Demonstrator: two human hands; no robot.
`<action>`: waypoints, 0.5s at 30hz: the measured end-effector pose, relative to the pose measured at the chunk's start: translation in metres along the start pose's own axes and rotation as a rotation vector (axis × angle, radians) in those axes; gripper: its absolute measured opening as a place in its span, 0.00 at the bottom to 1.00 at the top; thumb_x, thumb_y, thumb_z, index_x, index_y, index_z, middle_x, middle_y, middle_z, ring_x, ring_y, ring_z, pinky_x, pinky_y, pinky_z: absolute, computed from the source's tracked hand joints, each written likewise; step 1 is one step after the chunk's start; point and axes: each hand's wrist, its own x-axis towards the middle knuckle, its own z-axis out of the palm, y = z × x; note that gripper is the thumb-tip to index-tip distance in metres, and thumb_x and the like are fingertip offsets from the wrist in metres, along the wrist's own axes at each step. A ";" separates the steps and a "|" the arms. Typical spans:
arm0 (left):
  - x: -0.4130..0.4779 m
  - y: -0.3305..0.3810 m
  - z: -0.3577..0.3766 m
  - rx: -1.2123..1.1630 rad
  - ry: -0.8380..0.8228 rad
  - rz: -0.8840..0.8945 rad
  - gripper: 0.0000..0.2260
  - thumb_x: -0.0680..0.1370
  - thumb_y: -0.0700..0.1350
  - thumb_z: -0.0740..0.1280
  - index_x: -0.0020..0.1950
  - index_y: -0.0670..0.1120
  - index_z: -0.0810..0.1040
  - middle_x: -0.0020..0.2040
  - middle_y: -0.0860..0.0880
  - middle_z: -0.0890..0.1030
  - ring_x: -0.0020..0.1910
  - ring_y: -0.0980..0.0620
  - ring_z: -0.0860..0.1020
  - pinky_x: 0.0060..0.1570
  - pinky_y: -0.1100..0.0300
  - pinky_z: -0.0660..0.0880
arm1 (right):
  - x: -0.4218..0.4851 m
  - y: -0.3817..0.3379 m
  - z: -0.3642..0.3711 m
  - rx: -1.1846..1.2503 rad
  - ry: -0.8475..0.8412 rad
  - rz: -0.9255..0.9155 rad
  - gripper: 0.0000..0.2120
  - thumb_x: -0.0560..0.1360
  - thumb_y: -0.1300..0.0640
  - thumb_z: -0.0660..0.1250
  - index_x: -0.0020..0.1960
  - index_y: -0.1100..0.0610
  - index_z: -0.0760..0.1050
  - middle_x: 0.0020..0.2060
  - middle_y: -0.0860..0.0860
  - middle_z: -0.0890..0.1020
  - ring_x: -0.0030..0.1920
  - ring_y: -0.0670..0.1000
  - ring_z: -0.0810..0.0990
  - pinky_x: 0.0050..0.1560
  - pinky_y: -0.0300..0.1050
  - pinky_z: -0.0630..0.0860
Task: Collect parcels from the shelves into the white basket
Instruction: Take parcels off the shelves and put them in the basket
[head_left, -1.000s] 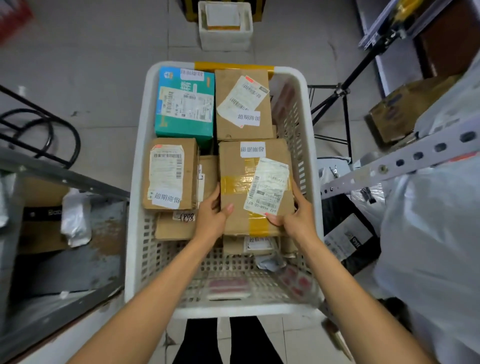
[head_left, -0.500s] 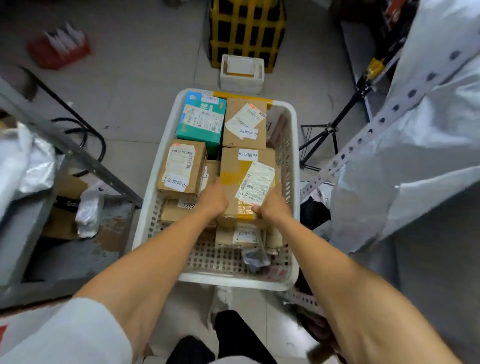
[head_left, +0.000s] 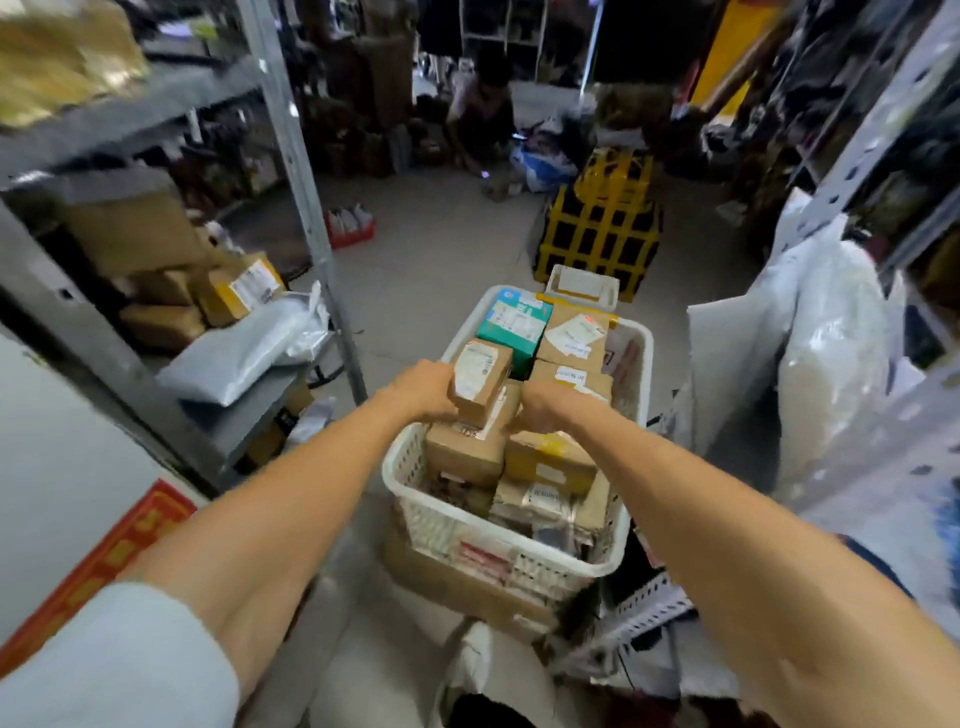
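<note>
The white basket (head_left: 605, 564) stands on the floor ahead of me, packed with parcels. A small brown box with a white label (head_left: 480, 374) lies on top at the left, and my left hand (head_left: 423, 387) grips its left side. My right hand (head_left: 545, 405) is curled just right of that box, over a brown box with yellow tape (head_left: 550, 460). Its fingers are hidden, so its grip is unclear. A teal box (head_left: 511, 325) and another labelled brown box (head_left: 574, 332) fill the far end. More parcels lie underneath.
A grey metal shelf (head_left: 306, 171) on the left holds brown boxes (head_left: 244, 288) and a grey mailer bag (head_left: 244, 356). White bags (head_left: 831, 353) hang on the right rack. A yellow crate (head_left: 602, 234) and a white foam box (head_left: 582, 286) stand beyond the basket. A person (head_left: 480, 111) crouches far back.
My head has tilted up, so the shelves and room came into view. My left hand has shifted from the taped box to the small labelled box. My right hand has moved left.
</note>
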 end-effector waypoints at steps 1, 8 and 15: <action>-0.017 -0.005 -0.009 -0.004 0.011 -0.014 0.14 0.72 0.47 0.71 0.55 0.42 0.78 0.53 0.42 0.81 0.51 0.43 0.79 0.48 0.51 0.77 | -0.012 -0.014 -0.006 -0.028 0.013 -0.027 0.31 0.73 0.38 0.67 0.69 0.55 0.70 0.63 0.53 0.77 0.61 0.58 0.75 0.60 0.50 0.73; -0.125 -0.054 -0.059 -0.028 0.081 -0.194 0.13 0.71 0.48 0.72 0.53 0.44 0.80 0.52 0.45 0.81 0.50 0.45 0.79 0.48 0.53 0.77 | -0.077 -0.103 -0.039 -0.072 0.095 -0.311 0.26 0.74 0.42 0.69 0.64 0.58 0.72 0.54 0.56 0.78 0.50 0.57 0.77 0.49 0.50 0.75; -0.223 -0.122 -0.073 -0.036 0.203 -0.497 0.15 0.72 0.50 0.72 0.55 0.47 0.79 0.53 0.47 0.81 0.51 0.47 0.79 0.52 0.53 0.77 | -0.099 -0.210 -0.063 -0.249 0.141 -0.664 0.29 0.73 0.38 0.67 0.63 0.59 0.74 0.57 0.57 0.78 0.54 0.59 0.77 0.53 0.51 0.76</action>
